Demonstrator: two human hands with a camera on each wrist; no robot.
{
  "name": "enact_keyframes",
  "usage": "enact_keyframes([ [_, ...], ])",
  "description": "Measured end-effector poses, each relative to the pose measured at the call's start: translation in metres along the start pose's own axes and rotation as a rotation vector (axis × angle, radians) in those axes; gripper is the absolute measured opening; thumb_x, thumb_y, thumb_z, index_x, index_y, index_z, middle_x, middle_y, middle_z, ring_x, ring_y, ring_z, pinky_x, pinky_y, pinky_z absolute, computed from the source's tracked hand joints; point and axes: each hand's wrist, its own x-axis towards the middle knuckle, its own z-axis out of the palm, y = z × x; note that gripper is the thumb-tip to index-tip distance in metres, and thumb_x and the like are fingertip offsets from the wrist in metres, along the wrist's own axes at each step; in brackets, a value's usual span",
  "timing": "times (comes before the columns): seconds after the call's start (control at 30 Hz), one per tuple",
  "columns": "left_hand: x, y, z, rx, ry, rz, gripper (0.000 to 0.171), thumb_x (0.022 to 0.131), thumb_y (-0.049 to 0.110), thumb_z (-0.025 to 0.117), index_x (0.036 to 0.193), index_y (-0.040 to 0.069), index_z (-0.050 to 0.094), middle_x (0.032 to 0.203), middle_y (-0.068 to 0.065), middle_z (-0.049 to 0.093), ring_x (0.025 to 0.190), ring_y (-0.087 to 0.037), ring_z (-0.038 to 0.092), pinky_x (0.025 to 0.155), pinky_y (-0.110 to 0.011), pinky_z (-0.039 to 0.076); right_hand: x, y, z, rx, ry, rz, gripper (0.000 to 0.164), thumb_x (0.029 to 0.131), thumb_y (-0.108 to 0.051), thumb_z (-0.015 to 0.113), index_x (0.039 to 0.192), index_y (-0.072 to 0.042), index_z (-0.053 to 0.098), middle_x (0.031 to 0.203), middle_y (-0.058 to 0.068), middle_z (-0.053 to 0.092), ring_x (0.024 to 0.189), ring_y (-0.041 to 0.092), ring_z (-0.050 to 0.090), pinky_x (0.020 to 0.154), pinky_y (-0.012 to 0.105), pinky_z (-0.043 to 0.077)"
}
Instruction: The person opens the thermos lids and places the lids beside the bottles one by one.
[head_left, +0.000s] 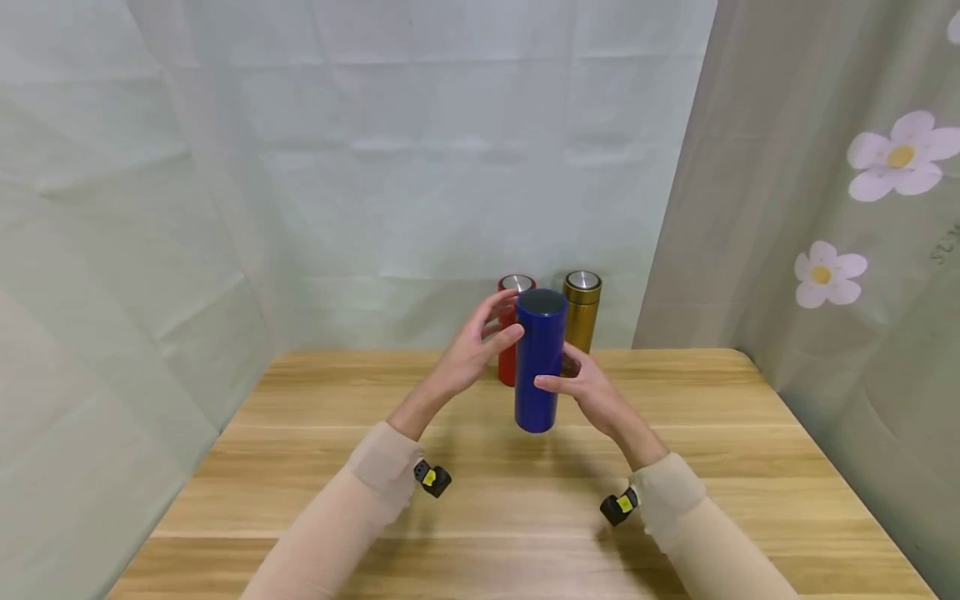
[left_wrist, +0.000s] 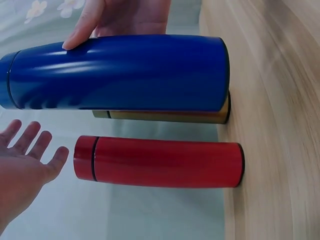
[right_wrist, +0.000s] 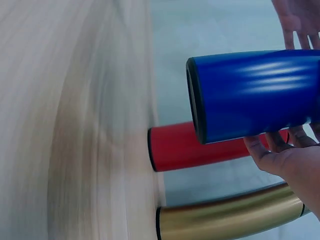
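A blue thermos bottle point(head_left: 537, 367) is held upright above the table, its dark top facing up. My right hand point(head_left: 596, 396) grips it around the middle, thumb on the near side and fingers behind. Close to its upper left is my left hand point(head_left: 476, 346), fingers spread; the left wrist view shows a gap between this hand point(left_wrist: 25, 172) and the blue bottle point(left_wrist: 120, 75). Behind stand a red thermos bottle point(head_left: 507, 362) and a gold one point(head_left: 581, 321), both with silvery lid tops. The blue bottle partly hides both in the head view.
The wooden table point(head_left: 300, 467) reaches back to a pale hanging curtain point(head_left: 450, 167). A curtain with flower prints point(head_left: 817, 275) hangs along the right side. Small black wrist devices point(head_left: 433, 479) are strapped at both cuffs.
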Motion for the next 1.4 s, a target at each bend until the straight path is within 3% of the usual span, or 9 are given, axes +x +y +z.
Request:
enact_keyframes([
  [0.67,-0.003,0.004,-0.004,-0.121,-0.102,-0.01,0.106,0.085,0.075,0.069,0.164,0.016,0.03,0.151,-0.013,0.048,0.138,-0.038,0.048,0.109,-0.061,0.045,-0.003,0.0,0.014,0.104,-0.058,-0.044,0.074,0.092,-0.024,0.076,0.157,-0.01,0.043,0.148,0.017,0.055,0.135,0.036,0.052,0.116,0.06,0.036],
  [0.97,-0.001,0.006,-0.007,-0.163,-0.143,-0.053,0.098,0.082,0.072,0.075,0.16,0.023,0.039,0.153,-0.005,0.05,0.139,-0.032,0.051,0.111,-0.059,0.044,-0.005,-0.001,0.013,0.133,-0.131,-0.056,0.073,0.093,-0.022,0.076,0.156,-0.005,0.043,0.148,0.018,0.055,0.133,0.035,0.054,0.115,0.058,0.038],
  [1.4,-0.001,0.006,-0.008,-0.253,-0.192,-0.06,0.085,0.084,0.057,0.083,0.154,0.023,0.049,0.144,-0.009,0.06,0.131,-0.03,0.058,0.109,-0.052,0.047,-0.005,0.002,0.011,0.143,-0.212,-0.062,0.073,0.093,-0.021,0.075,0.156,-0.004,0.041,0.148,0.018,0.054,0.133,0.035,0.054,0.112,0.053,0.043],
])
